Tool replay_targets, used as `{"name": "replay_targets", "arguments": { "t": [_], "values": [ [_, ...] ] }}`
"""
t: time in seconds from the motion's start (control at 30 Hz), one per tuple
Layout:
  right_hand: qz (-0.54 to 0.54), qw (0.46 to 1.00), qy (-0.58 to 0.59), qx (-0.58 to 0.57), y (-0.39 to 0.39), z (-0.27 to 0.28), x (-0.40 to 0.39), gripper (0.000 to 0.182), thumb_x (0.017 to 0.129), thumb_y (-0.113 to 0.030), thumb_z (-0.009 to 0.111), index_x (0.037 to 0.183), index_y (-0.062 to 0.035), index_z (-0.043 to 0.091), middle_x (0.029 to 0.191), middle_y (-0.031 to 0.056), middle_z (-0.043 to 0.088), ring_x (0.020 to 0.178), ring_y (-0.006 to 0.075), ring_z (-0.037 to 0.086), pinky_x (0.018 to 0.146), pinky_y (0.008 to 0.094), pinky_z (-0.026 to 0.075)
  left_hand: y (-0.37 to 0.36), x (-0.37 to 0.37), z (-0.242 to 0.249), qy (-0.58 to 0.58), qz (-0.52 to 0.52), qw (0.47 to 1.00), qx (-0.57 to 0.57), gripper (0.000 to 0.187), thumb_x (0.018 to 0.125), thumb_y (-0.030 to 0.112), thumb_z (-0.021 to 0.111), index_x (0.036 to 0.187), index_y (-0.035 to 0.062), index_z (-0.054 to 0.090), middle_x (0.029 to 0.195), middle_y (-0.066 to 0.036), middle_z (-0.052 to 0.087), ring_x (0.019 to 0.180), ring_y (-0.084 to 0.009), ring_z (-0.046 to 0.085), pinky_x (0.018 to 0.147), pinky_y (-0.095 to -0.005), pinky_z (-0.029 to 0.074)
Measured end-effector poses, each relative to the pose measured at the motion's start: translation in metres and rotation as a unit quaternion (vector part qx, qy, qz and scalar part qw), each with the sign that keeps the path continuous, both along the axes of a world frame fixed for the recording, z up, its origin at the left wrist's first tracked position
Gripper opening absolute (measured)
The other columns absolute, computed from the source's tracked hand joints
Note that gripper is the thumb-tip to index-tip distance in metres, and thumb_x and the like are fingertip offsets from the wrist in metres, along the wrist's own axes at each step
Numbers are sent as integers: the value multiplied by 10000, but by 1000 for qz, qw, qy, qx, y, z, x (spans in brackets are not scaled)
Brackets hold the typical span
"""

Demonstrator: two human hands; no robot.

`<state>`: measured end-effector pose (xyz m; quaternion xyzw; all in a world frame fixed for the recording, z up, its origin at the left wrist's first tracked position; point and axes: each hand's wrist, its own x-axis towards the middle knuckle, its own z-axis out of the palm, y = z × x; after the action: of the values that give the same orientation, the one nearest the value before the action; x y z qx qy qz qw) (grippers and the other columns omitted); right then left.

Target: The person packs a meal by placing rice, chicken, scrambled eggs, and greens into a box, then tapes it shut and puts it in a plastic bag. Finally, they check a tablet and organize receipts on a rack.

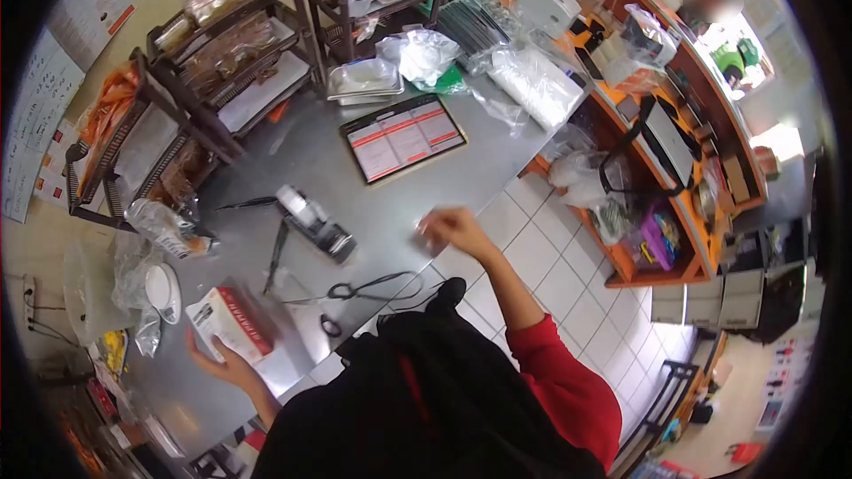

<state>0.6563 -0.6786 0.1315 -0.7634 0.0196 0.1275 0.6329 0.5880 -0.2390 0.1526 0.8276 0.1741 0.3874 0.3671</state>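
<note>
My left hand (222,364) is at the near side of a red and white carton (232,324), its thumb and fingers apart against the lower edge. The carton lies on the metal table (240,257). Over the table's right edge, my right hand (454,229) has its fingers curled together; a small object may be in them, but blur hides it. Between the hands are black-handled scissors (342,291) and a blurred black and clear device (315,223). Slim black tongs (277,253) lie left of the device. Farther back rests a tablet (404,138) with a lit screen.
Dark plastic racks (235,120) with bagged goods line the back left. Foil trays (364,80) and clear plastic bags (537,84) occupy the far side. A white lid (162,293) sits at left. An orange counter (661,239) stands right, across the tiled floor (568,266).
</note>
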Motion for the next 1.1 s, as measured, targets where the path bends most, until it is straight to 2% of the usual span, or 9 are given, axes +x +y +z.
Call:
{"name": "replay_targets", "arguments": {
  "t": [0.1,0.3,0.53,0.67,0.7,0.83,0.9,1.0,1.1],
  "values": [
    [-141,911,-196,-334,-80,-47,48,328,849,-200,572,1163,-102,566,1121,187,561,1009,255,572,796,400,474,-131,47,19,-136,-49,989,27,132,887,58,514,997,-13,530,1074,-154,554,1033,-309,514,961,-422,359],
    [-21,818,-332,-469,-124,-63,109,568,810,-328,604,1329,-185,424,1447,189,225,1323,389,229,1007,607,206,-339,59,17,-26,-318,936,150,236,700,-52,586,882,97,604,968,-81,602,943,-237,565,968,-469,321],
    [25,823,-316,-472,-147,-68,135,538,812,-367,615,1303,-203,472,1449,167,260,1340,343,232,1049,603,107,-399,97,-16,48,-265,962,53,226,687,-89,562,770,99,656,816,-38,590,806,-222,548,899,-432,373],
    [-8,868,-345,-356,-209,-23,169,495,753,-204,667,1209,-93,510,1350,172,382,1270,352,352,1049,519,235,-441,157,-36,40,-215,975,29,186,738,-78,544,818,52,650,847,-84,601,839,-251,554,887,-430,395],
    [-50,859,-388,-330,-241,-29,192,480,733,-68,636,1194,-61,504,1298,188,430,1225,361,406,1001,473,334,-462,179,-37,45,-244,969,-5,173,746,-63,548,832,48,649,870,-92,604,858,-262,557,890,-431,396],
    [-123,913,-282,-269,-358,-16,278,369,805,63,423,1162,-14,477,1240,220,484,1182,378,445,1021,453,319,-575,288,-28,65,-442,892,-71,245,784,41,576,1027,28,606,1083,-145,572,1053,-325,526,952,-441,362],
    [92,879,-276,-378,-410,-29,307,368,788,50,479,1147,-26,497,1121,189,567,1053,325,555,926,408,421,-629,337,-22,90,-555,826,-44,453,793,157,620,1205,18,492,1229,-160,487,1191,-333,432,1034,-483,278],
    [82,878,-21,-472,-423,-19,341,297,768,-34,570,1064,-61,568,1001,113,613,875,312,614,775,401,486,-678,369,-48,159,-587,785,119,694,760,258,670,1343,42,361,1313,-162,419,1266,-323,364,1103,-506,161],
    [121,839,-175,-500,-424,-25,358,227,715,-115,661,940,-87,640,913,55,605,759,307,627,638,384,500,-694,375,-74,225,-567,778,148,758,724,390,697,1302,18,379,1257,-153,442,1251,-318,363,1100,-560,110]
  ]
}}
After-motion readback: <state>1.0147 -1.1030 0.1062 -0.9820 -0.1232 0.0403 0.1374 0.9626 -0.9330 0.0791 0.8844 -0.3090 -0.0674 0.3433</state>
